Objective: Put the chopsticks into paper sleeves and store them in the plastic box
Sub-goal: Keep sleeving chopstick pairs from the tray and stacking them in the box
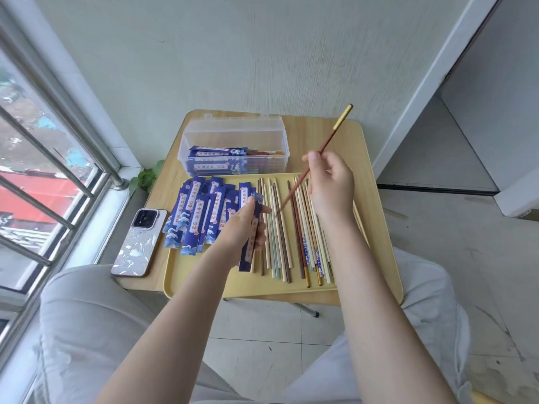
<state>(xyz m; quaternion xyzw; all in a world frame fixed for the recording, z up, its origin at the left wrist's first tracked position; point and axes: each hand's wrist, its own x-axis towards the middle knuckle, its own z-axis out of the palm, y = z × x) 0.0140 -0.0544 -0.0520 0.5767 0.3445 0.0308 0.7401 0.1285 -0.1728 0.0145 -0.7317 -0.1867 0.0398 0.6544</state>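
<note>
Our left hand [243,225] pinches a paper sleeve [253,237]; right of it, our right fingers [316,158] pinch a chopstick [313,160], tip slanting toward the sleeve's mouth.

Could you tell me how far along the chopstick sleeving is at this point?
Early on, I'd say. Done: a few sleeved chopsticks lie in the box. In hand: the left hand holds a sleeve, and the right hand holds a brown chopstick angled toward it. Left: many loose chopsticks and a pile of empty sleeves on the tray.
</note>
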